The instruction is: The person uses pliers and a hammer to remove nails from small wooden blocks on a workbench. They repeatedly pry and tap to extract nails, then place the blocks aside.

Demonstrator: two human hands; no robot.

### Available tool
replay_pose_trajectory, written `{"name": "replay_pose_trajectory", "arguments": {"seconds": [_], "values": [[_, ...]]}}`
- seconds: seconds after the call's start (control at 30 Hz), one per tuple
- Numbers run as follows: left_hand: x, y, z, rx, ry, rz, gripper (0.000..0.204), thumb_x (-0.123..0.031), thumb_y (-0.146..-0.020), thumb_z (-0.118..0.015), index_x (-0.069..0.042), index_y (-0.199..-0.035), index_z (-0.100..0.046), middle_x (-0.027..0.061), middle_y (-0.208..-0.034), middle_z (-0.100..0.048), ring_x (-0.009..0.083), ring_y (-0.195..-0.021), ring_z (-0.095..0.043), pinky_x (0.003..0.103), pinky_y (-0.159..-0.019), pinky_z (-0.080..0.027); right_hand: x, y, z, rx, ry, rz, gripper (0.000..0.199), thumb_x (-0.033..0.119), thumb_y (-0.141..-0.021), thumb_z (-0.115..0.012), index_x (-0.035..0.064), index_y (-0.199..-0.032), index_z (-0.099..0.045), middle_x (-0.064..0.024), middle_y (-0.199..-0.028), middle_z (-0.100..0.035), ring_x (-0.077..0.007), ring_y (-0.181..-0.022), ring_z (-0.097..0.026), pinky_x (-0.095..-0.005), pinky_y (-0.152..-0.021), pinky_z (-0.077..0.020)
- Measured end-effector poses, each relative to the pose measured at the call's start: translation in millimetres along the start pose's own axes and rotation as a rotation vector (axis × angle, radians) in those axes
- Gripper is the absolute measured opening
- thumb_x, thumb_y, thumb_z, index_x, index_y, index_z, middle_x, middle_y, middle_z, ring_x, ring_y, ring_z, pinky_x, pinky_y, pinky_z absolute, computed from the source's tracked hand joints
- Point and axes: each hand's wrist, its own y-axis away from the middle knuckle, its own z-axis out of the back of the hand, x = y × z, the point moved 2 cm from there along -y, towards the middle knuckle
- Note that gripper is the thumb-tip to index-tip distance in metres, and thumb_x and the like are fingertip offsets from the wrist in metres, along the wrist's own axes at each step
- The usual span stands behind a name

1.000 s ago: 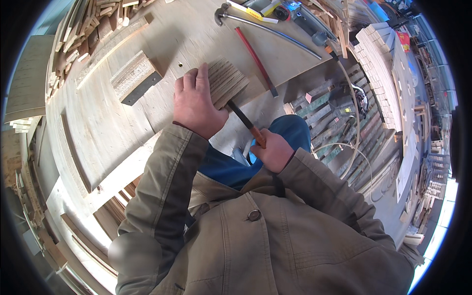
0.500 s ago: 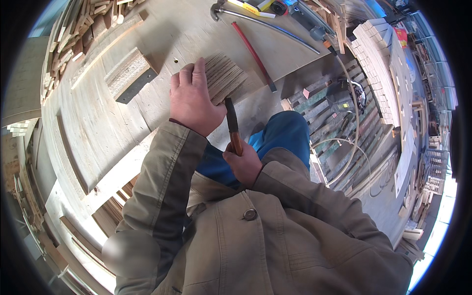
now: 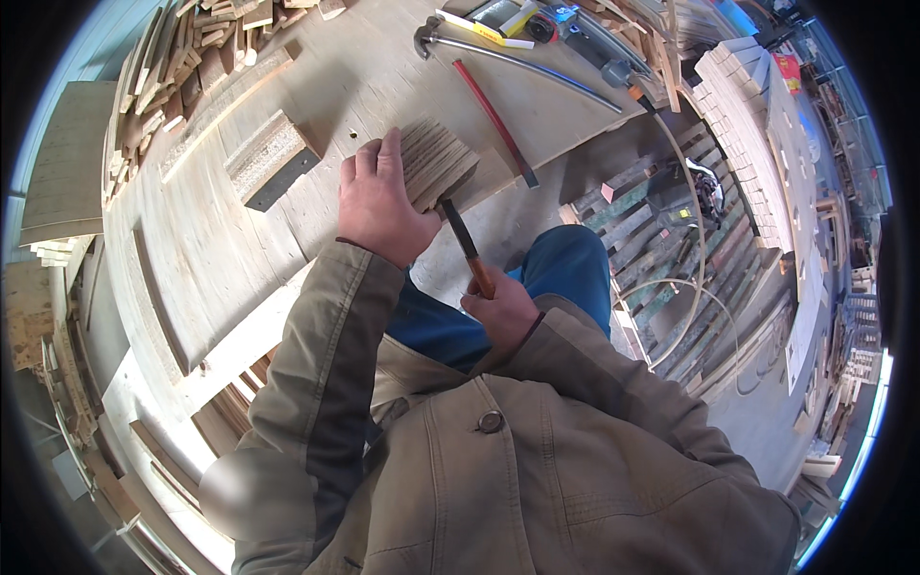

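While small print on a yellow strip (image 3: 484,29) toward the far edge is too blurred for me to read, a claw hammer (image 3: 522,62) and a red bar (image 3: 491,113) lie on the pale table (image 3: 201,259), the bar's tip near its right edge. Wood offcuts (image 3: 192,72) heap at the far left corner. My left hand (image 3: 379,196) spreads along the ribbed wooden block (image 3: 441,163) by the near edge, thumb apart; whether it squeezes, I cannot tell. My right hand (image 3: 508,307) is clamped round a dark tool (image 3: 463,235), its tip at the block's near corner.
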Motion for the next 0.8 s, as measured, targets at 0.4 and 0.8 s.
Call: {"name": "replay_pose_trajectory", "arguments": {"seconds": [0.4, 0.8], "values": [[0.4, -0.9, -1.4, -0.026, 0.022, -0.027, 0.101, -0.022, -0.066, -0.089, 0.003, -0.153, -0.042, 0.0281, -0.138, -0.053, 0.0457, -0.128, -0.05, 0.052, -0.114, -0.043, 29.3, -0.4, 45.8, 0.076, 0.337, 0.041, 0.046, 0.03, -0.091, -0.069, -0.0047, -0.118, -0.058, -0.0293, -0.099, -0.069, -0.0468, -0.099, -0.068, -0.0506, -0.086, -0.0518], [1.7, 0.1, -1.5, -0.011, 0.031, -0.006, 0.102, -0.021, -0.066, -0.085, 0.005, -0.154, -0.04, 0.0251, -0.143, -0.052, 0.0445, -0.13, -0.049, 0.05, -0.116, -0.042, 40.7, 1.4, 55.3, 0.049, 0.506, 0.09, 0.038, 0.029, -0.091, -0.068, -0.0022, -0.111, -0.059, -0.0293, -0.096, -0.069, -0.0494, -0.098, -0.067, -0.0537, -0.086, -0.0515]]}}
